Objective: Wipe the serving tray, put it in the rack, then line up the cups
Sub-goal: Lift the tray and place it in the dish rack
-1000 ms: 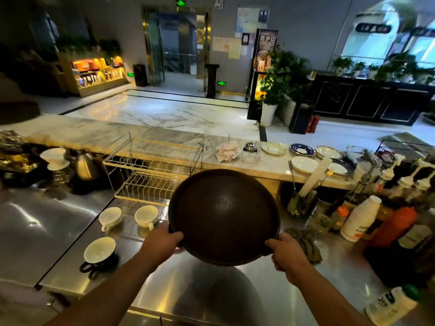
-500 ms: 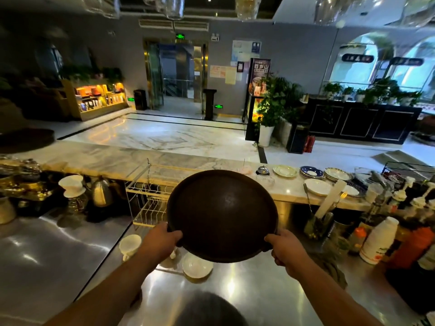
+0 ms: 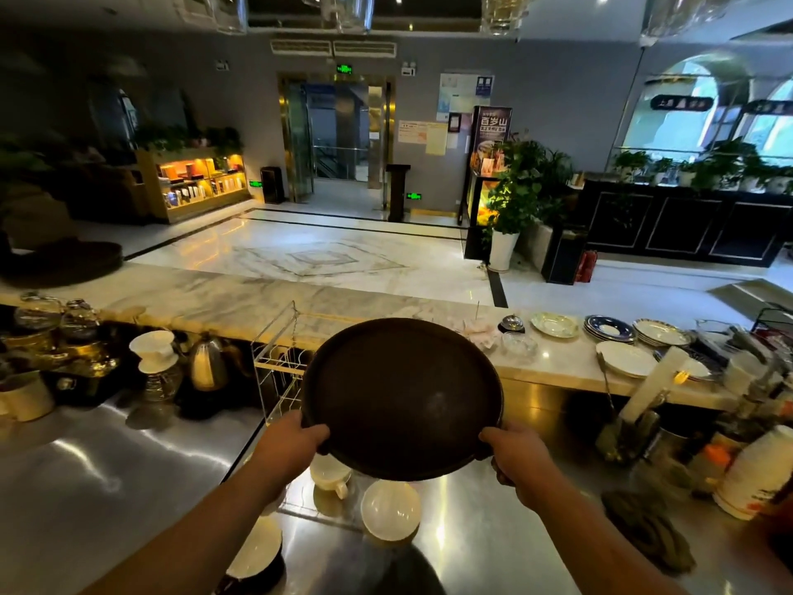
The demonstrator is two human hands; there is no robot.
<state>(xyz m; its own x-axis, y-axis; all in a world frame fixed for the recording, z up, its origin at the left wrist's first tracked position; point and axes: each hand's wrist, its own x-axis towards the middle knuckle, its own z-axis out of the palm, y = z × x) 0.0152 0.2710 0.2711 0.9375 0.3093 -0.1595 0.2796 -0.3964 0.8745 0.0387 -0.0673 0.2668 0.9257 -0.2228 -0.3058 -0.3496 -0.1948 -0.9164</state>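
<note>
A round dark brown serving tray [image 3: 401, 397] is held up in front of me, tilted with its face toward me. My left hand [image 3: 289, 444] grips its lower left rim and my right hand [image 3: 515, 457] grips its lower right rim. Behind the tray's left edge stands a white wire rack [image 3: 279, 371], mostly hidden by the tray. Below the tray, on the steel counter [image 3: 107, 487], sit a white cup [image 3: 330, 476], a second white cup [image 3: 390, 511] and a white cup in a dark saucer [image 3: 257, 560].
A crumpled dark cloth [image 3: 648, 534] lies at right. Bottles and a utensil holder [image 3: 631, 431] crowd the right side. Plates [image 3: 626, 358] line the marble ledge. A kettle [image 3: 208, 365] and a dripper [image 3: 154, 354] stand at left.
The view has tilted up and the tray now covers more of the rack. The cups now show below the tray's lower edge. Both hands keep their grip.
</note>
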